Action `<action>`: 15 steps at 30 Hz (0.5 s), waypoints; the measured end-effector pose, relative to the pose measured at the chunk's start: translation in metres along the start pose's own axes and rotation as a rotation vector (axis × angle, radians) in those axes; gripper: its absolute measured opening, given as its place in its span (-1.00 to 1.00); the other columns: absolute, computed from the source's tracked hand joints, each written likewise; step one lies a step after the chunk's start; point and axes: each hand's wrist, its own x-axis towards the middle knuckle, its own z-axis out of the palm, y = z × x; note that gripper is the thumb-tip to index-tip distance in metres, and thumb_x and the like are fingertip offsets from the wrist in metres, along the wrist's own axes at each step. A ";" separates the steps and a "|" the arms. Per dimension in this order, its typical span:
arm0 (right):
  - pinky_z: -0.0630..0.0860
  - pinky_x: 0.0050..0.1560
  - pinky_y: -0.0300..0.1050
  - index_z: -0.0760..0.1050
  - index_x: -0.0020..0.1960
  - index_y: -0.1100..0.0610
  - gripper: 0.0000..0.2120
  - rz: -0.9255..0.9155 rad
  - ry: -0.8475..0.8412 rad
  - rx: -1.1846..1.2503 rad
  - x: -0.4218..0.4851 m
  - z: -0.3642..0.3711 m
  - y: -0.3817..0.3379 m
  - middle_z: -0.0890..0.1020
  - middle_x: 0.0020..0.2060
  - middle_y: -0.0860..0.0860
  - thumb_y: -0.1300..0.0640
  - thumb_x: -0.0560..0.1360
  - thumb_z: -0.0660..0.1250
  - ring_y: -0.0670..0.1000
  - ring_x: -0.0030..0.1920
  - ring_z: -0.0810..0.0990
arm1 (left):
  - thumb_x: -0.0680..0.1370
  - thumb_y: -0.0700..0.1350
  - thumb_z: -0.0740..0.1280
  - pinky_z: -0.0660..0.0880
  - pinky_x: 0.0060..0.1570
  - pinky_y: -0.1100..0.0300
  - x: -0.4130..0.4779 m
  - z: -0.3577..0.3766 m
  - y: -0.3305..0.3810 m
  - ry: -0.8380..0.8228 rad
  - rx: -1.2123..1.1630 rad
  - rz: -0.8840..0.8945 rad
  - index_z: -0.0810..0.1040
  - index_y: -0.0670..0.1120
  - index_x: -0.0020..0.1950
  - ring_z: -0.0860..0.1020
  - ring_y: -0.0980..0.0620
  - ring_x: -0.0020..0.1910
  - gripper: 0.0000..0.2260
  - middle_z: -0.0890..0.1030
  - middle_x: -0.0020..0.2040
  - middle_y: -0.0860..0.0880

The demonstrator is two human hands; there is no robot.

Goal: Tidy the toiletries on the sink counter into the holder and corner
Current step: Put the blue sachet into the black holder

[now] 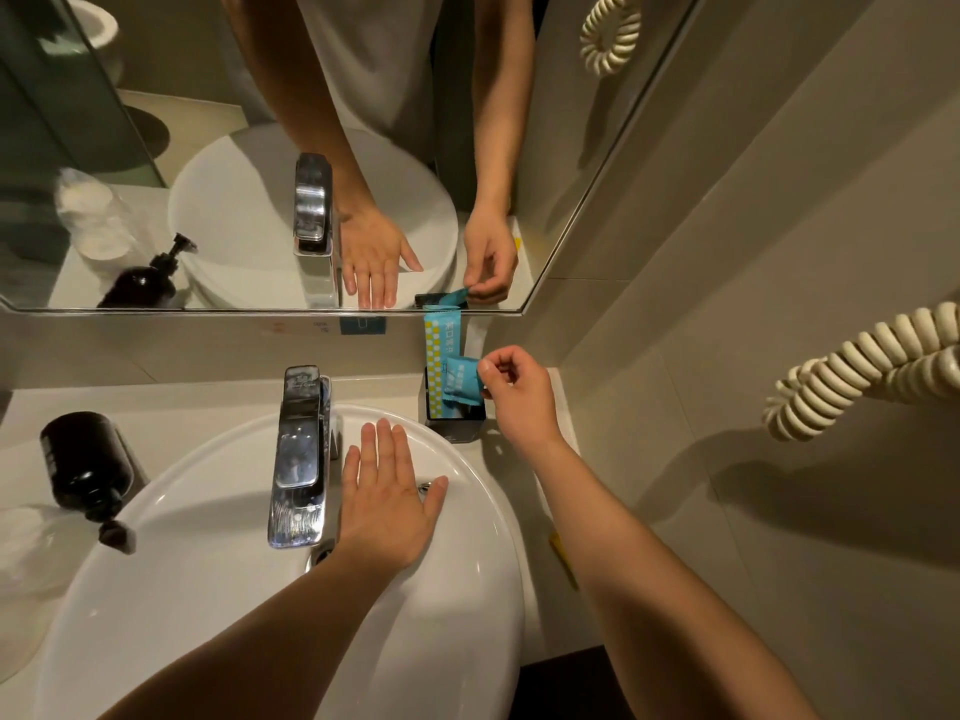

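A small black holder (457,426) stands on the counter at the back right, beside the basin. A tall blue packet (440,350) with yellow and white checks stands upright in it. My right hand (517,394) pinches a small teal sachet (461,381) at its edge, right over the holder's mouth. My left hand (389,498) lies flat, fingers spread, on the rim of the white basin (467,589), to the right of the chrome tap (298,459).
A dark pump bottle (85,467) lies on its side on the counter (171,407) at the left. A clear plastic cup (31,543) sits near the left edge. The mirror (260,148) rises behind the counter. A coiled cord (857,366) hangs on the right wall.
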 end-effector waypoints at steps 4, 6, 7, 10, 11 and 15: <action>0.63 -0.08 -0.12 0.56 -0.09 0.09 -0.93 0.032 -0.016 -0.054 -0.003 0.004 0.014 0.65 -0.16 0.01 0.15 0.58 0.36 -0.08 -0.13 0.60 | 0.60 0.34 -0.24 -0.38 0.54 -0.08 0.001 0.000 0.000 -0.018 0.002 -0.003 -0.37 -0.16 0.60 -0.40 -0.14 0.59 -0.23 -0.34 0.63 -0.17; 0.56 -0.15 -0.29 0.57 -0.09 0.08 -0.93 0.028 -0.005 -0.097 -0.004 0.005 0.020 0.64 -0.16 0.00 0.14 0.57 0.38 -0.11 -0.15 0.58 | 0.60 0.35 -0.24 -0.38 0.54 -0.08 0.002 0.000 -0.001 -0.017 0.002 -0.004 -0.36 -0.16 0.60 -0.39 -0.14 0.59 -0.22 -0.34 0.63 -0.17; 0.53 -0.18 -0.34 0.57 -0.10 0.09 -0.93 0.024 0.006 -0.106 -0.004 0.004 0.022 0.64 -0.16 0.02 0.15 0.56 0.38 -0.11 -0.17 0.56 | 0.60 0.35 -0.24 -0.37 0.54 -0.08 0.002 0.000 -0.001 -0.015 0.001 -0.004 -0.36 -0.16 0.61 -0.38 -0.14 0.59 -0.22 -0.33 0.63 -0.17; 0.50 -0.19 -0.36 0.57 -0.15 0.13 -0.91 0.032 0.024 -0.110 -0.005 0.004 0.028 0.60 -0.12 0.09 0.20 0.54 0.40 -0.11 -0.21 0.52 | 0.61 0.34 -0.22 -0.36 0.55 -0.07 0.001 0.001 -0.001 0.005 -0.003 0.002 -0.31 -0.16 0.62 -0.35 -0.14 0.61 -0.22 -0.29 0.65 -0.17; 0.51 -0.20 -0.35 0.57 -0.15 0.13 -0.91 0.046 0.023 -0.116 -0.006 0.004 0.030 0.60 -0.11 0.09 0.21 0.54 0.40 -0.11 -0.20 0.53 | 0.61 0.34 -0.21 -0.35 0.56 -0.07 0.000 0.001 -0.001 0.006 -0.003 0.004 -0.31 -0.16 0.62 -0.34 -0.14 0.61 -0.22 -0.28 0.65 -0.17; 0.56 -0.15 -0.32 0.58 -0.10 0.16 -0.95 0.073 0.022 -0.136 -0.007 0.004 0.037 0.60 -0.07 0.11 0.21 0.54 0.41 -0.08 -0.18 0.55 | 0.61 0.34 -0.20 -0.32 0.57 -0.09 0.000 0.000 0.000 0.009 -0.011 0.007 -0.29 -0.16 0.62 -0.33 -0.15 0.61 -0.23 -0.27 0.65 -0.18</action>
